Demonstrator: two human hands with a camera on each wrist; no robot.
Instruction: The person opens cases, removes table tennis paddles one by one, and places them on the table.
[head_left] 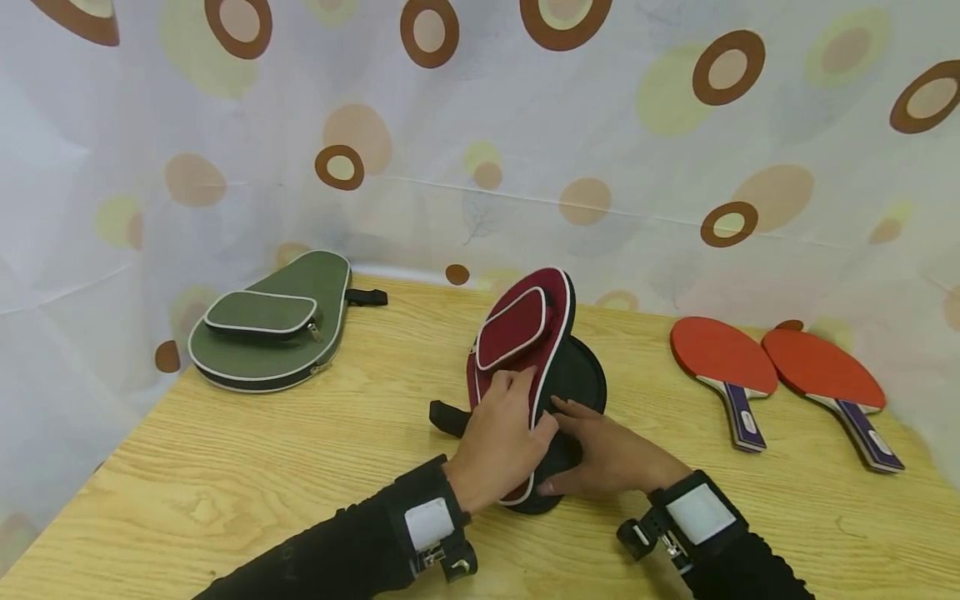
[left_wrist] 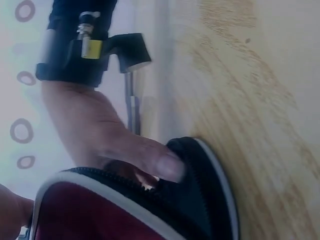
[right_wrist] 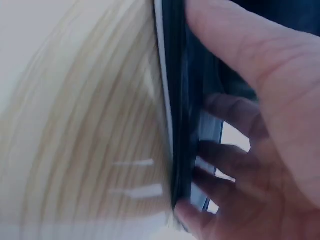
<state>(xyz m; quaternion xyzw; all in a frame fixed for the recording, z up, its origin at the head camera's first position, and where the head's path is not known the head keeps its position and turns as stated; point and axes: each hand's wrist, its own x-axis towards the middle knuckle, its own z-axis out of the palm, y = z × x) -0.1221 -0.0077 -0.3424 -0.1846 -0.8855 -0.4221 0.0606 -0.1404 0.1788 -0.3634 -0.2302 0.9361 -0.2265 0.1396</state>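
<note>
A dark red table tennis bat case [head_left: 517,325] with white piping and a small front pocket stands unzipped and tilted up in the head view. Its black lower half [head_left: 585,375] lies beneath the raised front. My left hand [head_left: 502,437] grips the red front flap near its white edge. On the other side, my right hand [head_left: 600,450] holds the black half, with the thumb and fingers spread along it. The right wrist view has the right hand's fingertips on the dark rim [right_wrist: 180,110]. The left wrist view shows the zip teeth and that hand's thumb at the opening.
A green bat case [head_left: 285,325] with a pocket lies at the back left. Two red table tennis bats [head_left: 723,354] with purple handles lie side by side on the right. The wooden table [head_left: 322,442] meets a dotted curtain [head_left: 465,125] behind.
</note>
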